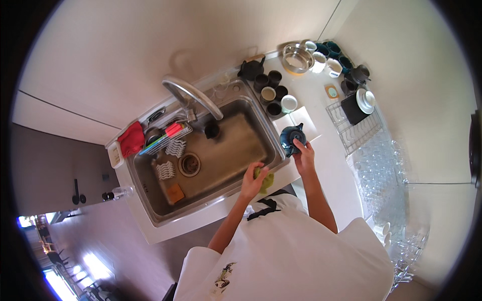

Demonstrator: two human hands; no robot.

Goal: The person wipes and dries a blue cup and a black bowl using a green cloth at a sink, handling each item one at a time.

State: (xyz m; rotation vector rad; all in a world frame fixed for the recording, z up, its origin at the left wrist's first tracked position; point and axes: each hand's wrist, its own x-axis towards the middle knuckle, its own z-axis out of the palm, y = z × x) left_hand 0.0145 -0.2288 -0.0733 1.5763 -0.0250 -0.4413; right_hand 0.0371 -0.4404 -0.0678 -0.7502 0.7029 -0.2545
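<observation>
My right hand (304,152) holds a glazed blue teapot (292,137) by its near side, thumb on the lid, over the counter at the right edge of the sink. Between the fingers of my left hand (254,180) is a yellow-green cloth (266,182), bunched up above the sink's front rim. Beyond the teapot, a white cup (289,103) stands among several dark cups (274,78). In the steel sink (233,146) a dark cup (212,129) lies under the curved faucet (196,94), and an orange sponge (175,193) rests near the front left corner.
A black teapot (251,69) stands behind the cups. Farther right are a glass bowl (298,59), more cups, and a wire rack (352,131) with a white saucer (364,101). Many clear glasses (380,177) crowd the right side. A red cloth (131,139) hangs left of the sink.
</observation>
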